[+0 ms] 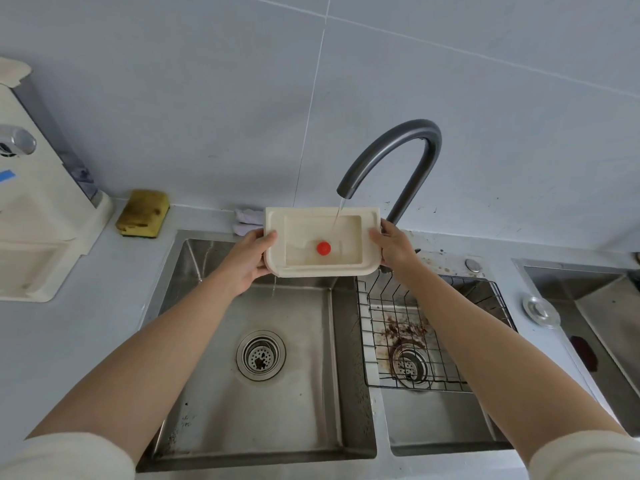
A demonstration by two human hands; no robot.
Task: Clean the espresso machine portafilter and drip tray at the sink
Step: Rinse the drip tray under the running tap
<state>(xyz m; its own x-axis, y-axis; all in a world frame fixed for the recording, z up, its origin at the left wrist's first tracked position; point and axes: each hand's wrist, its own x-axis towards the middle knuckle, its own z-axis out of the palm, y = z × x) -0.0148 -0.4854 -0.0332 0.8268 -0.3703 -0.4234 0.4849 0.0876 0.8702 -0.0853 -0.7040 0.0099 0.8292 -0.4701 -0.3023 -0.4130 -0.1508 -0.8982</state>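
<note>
head: smooth rectangular drip tray (322,268) (plastic)

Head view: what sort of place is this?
Most likely a home kitchen or small coffee corner: a double steel sink with a running faucet, a cream espresso machine on the counter, and a sponge against the tiled wall.

The person wears a top with cream-white sleeves, one on each arm, pushed up to about the elbow. The cloth looks soft and plain, without print or visible buttons. Both forearms are bare. The left hand (250,258) and the right hand (393,249) carry no rings, watch or gloves.
</note>
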